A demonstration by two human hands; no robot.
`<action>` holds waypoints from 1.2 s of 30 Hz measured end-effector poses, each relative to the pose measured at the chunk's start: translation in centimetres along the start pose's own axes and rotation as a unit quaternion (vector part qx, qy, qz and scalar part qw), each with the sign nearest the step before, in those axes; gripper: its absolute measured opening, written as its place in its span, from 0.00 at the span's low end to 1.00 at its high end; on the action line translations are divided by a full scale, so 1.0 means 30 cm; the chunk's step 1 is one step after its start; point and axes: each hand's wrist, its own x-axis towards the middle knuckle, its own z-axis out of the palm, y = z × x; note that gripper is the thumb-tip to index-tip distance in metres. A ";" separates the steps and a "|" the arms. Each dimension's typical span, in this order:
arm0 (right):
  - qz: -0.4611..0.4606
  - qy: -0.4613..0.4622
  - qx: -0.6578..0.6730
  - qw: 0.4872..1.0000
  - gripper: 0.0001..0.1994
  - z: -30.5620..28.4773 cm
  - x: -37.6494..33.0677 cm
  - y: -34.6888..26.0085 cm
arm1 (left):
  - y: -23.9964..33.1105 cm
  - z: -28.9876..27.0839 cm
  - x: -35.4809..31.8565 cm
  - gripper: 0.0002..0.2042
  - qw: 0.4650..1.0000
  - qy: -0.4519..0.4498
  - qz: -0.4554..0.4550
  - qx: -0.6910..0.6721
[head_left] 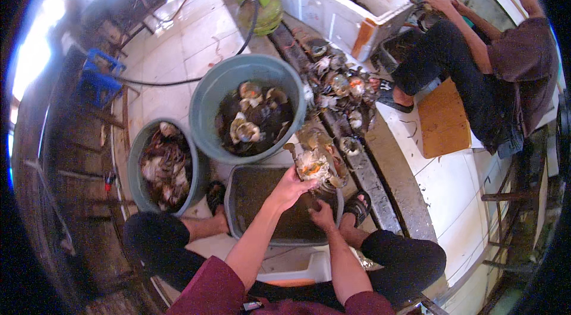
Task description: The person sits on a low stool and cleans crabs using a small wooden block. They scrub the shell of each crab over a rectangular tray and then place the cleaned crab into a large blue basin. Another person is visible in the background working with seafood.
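Over the far right rim of a grey rectangular basin [253, 179], my left hand [289, 189] grips an opened crab [313, 165] with orange and whitish insides showing. My right hand [323, 216] is closed just below it, over the basin; a dark shape shows by its fingers, too unclear to name. Dark water fills the basin. Beyond it a large teal tub [200, 126] holds dark water with several crab pieces [245, 129]. To its left, a smaller teal tub [134, 171] contains a heap of crab parts [166, 166].
Crab pieces [345, 90] pile up on the floor by a dark drain channel [380, 181]. A white foam box [321, 8] and a green gas cylinder [262, 11] stand at the back. A co-worker [476, 59] sits at right beside a wooden board [443, 120]. A blue stool [106, 80] is far left.
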 end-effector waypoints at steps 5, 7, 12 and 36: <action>0.030 -0.166 0.046 0.985 0.21 -0.021 0.004 -0.030 | -0.047 -0.117 -0.197 0.34 0.998 0.049 0.016 -0.043; 0.044 -0.181 -0.007 0.982 0.21 -0.003 -0.005 -0.052 | -0.072 -0.164 -0.287 0.35 0.993 0.109 0.012 -0.051; 0.004 -0.120 -0.147 0.982 0.22 -0.051 0.058 0.042 | -0.252 -0.350 -0.303 0.19 0.976 0.126 0.004 -0.179; -0.069 0.023 -0.080 0.994 0.20 -0.012 -0.032 -0.370 | -0.804 -0.807 -0.019 0.25 0.922 0.324 -0.103 -0.184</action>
